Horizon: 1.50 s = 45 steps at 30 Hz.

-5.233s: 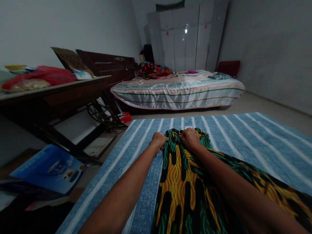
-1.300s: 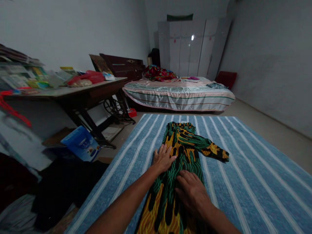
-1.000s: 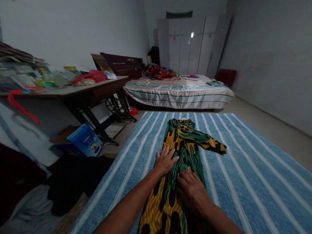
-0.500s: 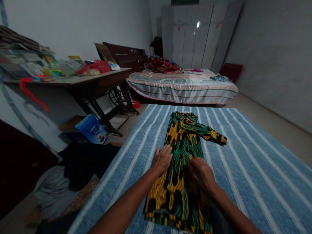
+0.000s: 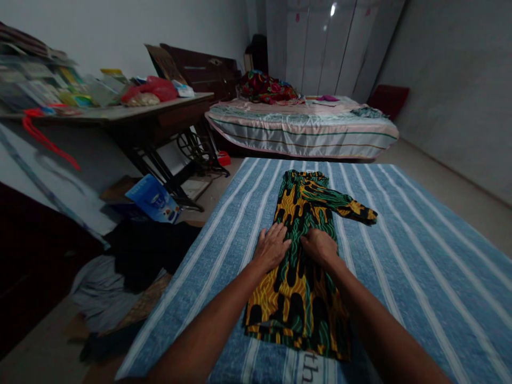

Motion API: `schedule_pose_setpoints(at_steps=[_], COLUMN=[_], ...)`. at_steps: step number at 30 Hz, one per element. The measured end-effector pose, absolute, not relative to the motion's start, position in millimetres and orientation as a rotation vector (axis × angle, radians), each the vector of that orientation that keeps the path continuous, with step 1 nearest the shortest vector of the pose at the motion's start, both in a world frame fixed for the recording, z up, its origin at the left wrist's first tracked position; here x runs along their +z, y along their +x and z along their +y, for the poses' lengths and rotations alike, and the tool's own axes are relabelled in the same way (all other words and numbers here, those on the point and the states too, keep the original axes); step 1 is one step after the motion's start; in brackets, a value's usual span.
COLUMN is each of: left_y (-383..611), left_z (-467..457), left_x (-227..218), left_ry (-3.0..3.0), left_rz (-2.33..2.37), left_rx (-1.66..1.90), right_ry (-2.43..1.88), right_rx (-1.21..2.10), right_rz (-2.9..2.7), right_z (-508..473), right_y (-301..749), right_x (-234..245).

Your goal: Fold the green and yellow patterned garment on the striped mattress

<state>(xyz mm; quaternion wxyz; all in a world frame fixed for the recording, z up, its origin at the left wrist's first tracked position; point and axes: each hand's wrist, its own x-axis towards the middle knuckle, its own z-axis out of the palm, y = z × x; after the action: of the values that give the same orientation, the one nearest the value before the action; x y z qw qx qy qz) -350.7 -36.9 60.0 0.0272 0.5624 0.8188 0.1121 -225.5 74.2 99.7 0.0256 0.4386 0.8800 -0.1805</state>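
A long-sleeved shirt in a black, yellow and green pattern lies lengthwise on a blue striped bed cover. Its body is narrowed into a strip, with the collar at the far end and one sleeve laid out to the right. My left hand rests flat and open along the shirt's left edge, fingers spread. Close beside it, my right hand is closed with curled fingers at the middle of the shirt, gripping cloth there; its fingertips are partly hidden.
At the left, a sewing-machine table carries a red bag and boxes. Below are a blue box and heaped dark clothes. Beyond the cover stands another bed with a red floral blanket, before a wardrobe.
My right hand has moved farther up the shirt, towards the collar, coming nearer my left hand. The left hand stays at the left edge. The camera view has tilted down slightly.
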Motion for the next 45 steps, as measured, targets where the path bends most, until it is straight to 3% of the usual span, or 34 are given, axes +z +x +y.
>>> schedule_pose_setpoints(at_steps=[19,22,26,29,37,45], left_y=[-344.8,-345.4,-346.2,-344.1,-321.4,-312.1], left_z=[-37.4,-38.2,-41.1,-53.9,-144.3,-200.5], left_x=[67.9,67.4,64.7,64.9,97.5,121.3], left_ry=[1.757,1.766,1.772,1.804,2.118,2.045], left_rz=[2.453,2.433,2.426,2.426,2.088,2.007], left_rx=[0.199,0.183,0.175,0.194,0.572,0.428], right_ry=[1.349,1.166,0.564,0.273,0.177,0.184], right_rx=[-0.445,-0.514,-0.744,-0.688,-0.504,-0.516], right_rz=[2.776,2.85,3.155,3.394,3.529,3.507], right_z=[59.4,32.8,-10.0,-31.1,-42.5,-42.5], right_y=[-199.2,-173.9,-132.6,-111.7,-101.6,-100.5], right_x=[110.1,109.6,93.4,78.9,70.7,66.4])
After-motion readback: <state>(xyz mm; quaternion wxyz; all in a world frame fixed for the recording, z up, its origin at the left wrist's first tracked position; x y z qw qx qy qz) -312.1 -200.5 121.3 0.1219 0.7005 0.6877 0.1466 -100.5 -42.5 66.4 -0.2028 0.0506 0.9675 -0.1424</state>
